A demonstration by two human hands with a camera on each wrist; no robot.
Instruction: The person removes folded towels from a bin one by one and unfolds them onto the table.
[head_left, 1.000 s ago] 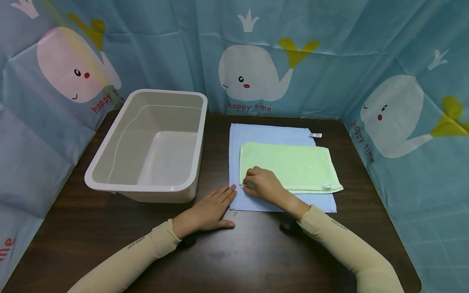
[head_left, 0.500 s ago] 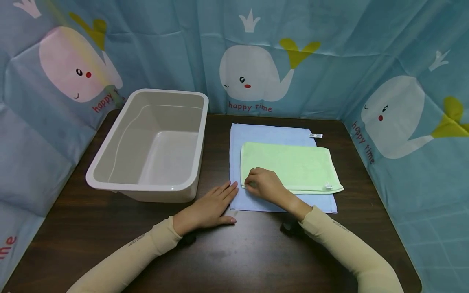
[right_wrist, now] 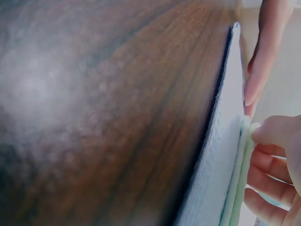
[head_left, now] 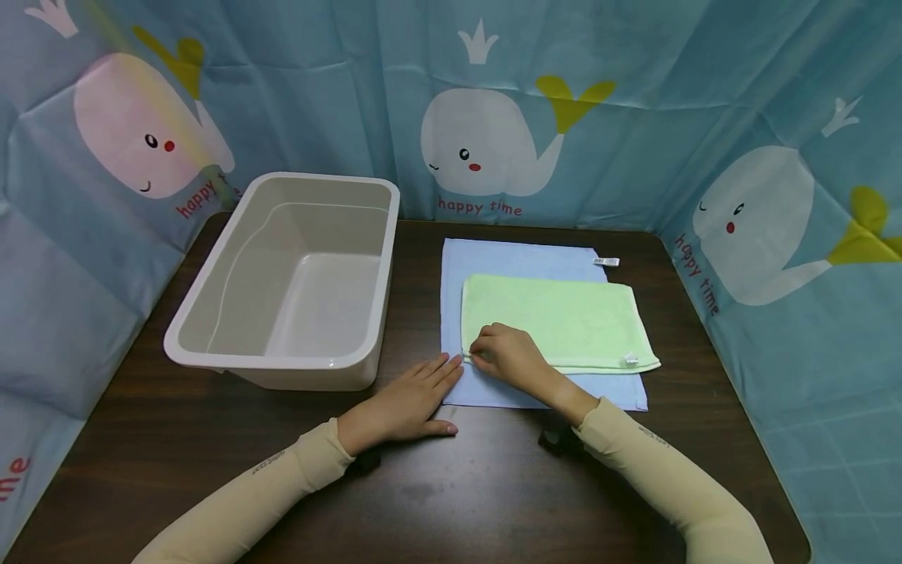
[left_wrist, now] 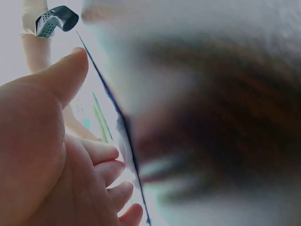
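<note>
A light green towel (head_left: 557, 309), folded into a rectangle, lies on top of a larger blue towel (head_left: 521, 255). My right hand (head_left: 509, 356) pinches the green towel's near left corner between thumb and curled fingers. In the right wrist view, the right thumb (right_wrist: 277, 132) is at the green towel's layered edge (right_wrist: 241, 174), just above the blue one. My left hand (head_left: 405, 401) lies flat with straight fingers, its fingertips over the blue towel's near left edge and close to the right hand. In the left wrist view the left palm (left_wrist: 42, 146) fills the left side.
A deep, light grey plastic basin (head_left: 352, 362) stands on the left of the dark wooden table (head_left: 451, 501). Blue curtains (head_left: 634, 47) printed with whales hang around the back and sides. A white label (head_left: 606, 262) sticks out from the blue towel's far right corner.
My left hand has slid slightly right, its fingertips reaching further onto the blue towel. The right hand stays at the green towel's corner, and both towels lie as before.
</note>
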